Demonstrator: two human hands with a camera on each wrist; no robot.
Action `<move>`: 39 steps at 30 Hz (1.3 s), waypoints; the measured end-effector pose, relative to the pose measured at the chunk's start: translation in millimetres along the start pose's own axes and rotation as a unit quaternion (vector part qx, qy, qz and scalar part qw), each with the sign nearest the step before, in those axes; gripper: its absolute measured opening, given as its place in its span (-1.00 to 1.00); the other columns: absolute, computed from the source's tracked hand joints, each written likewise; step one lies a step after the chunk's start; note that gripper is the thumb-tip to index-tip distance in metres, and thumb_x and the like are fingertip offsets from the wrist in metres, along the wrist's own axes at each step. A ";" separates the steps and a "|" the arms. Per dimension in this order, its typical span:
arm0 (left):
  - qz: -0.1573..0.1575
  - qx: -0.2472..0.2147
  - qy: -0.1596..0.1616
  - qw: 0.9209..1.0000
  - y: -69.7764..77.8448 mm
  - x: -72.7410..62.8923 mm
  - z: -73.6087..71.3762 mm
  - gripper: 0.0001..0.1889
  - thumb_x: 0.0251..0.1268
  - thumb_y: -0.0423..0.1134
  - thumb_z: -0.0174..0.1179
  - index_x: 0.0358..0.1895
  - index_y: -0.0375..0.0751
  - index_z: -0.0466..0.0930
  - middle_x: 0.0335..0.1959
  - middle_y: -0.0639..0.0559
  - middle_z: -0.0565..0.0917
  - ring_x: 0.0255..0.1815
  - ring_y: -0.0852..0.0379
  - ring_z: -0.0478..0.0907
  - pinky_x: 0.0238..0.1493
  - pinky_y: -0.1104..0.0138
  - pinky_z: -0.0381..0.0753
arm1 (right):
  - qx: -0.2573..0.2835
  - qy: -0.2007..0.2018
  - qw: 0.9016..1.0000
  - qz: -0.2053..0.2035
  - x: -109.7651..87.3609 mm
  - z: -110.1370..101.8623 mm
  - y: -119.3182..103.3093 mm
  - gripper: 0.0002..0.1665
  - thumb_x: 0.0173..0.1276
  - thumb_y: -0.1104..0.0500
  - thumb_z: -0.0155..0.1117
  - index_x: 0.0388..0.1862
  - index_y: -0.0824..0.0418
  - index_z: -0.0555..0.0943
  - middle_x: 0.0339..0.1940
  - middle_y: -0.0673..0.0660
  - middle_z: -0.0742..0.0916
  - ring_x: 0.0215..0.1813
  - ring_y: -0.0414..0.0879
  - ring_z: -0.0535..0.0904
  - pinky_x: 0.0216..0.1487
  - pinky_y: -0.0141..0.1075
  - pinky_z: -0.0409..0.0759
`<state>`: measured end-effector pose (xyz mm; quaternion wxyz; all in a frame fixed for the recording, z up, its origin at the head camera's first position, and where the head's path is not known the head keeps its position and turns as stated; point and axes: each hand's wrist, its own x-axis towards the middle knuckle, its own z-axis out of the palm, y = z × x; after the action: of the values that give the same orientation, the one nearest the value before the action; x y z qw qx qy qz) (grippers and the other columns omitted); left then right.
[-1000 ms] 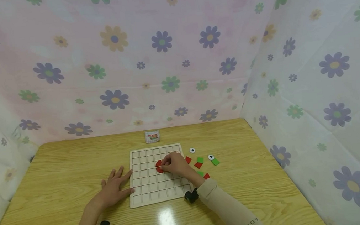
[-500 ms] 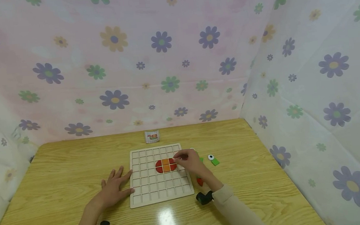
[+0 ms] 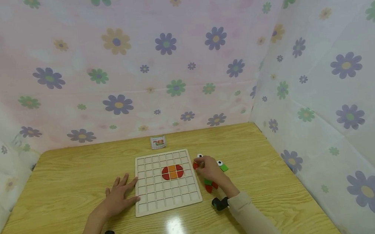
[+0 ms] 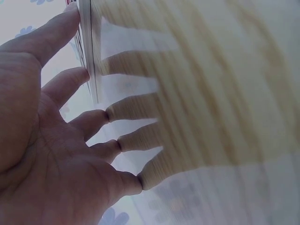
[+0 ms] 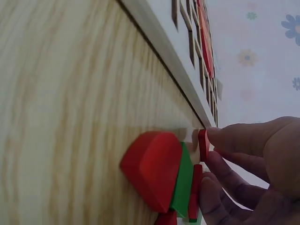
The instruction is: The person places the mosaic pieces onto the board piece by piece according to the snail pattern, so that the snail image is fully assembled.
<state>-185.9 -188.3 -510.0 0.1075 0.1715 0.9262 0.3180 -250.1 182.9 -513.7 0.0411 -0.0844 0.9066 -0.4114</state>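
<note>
A pale wooden grid board lies on the table. Two orange pieces sit in its cells, flanked by rounded red pieces. My left hand rests flat with fingers spread, thumb and fingertip touching the board's left edge; the left wrist view shows its palm. Just off the board's right edge, my right hand pinches a small red tile with thumb and fingers. Near that hand in the right wrist view lie a red piece with a curved side and a green tile.
Two white eye discs, one the right-hand eye disc, lie beyond the right hand, with a green tile beside it. More red and green pieces lie under the right wrist. A small picture card is behind the board. Flowered cloth encloses the table.
My right hand has moved right, off the board to the loose pieces, uncovering the orange and red pieces in the grid. My left hand has stayed in place.
</note>
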 end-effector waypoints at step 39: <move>0.010 0.002 0.004 1.000 -0.1 -0.5 0.1 -0.21 0.36 0.03 0.33 0.53 -0.29 0.29 0.57 -0.55 0.02 0.51 -0.71 -0.18 0.15 -0.69 -0.21 | -0.071 0.042 0.997 0.011 1.1 -4.0 -6.9 -0.91 0.24 0.38 0.37 -0.33 0.32 0.79 -0.38 0.16 0.79 -0.37 -0.08 0.67 -0.35 -0.24 0.66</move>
<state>-185.4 -188.5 -510.1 0.0999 0.1792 0.9257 0.3176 -251.0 181.2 -505.9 0.0017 -0.0595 0.9354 -0.3486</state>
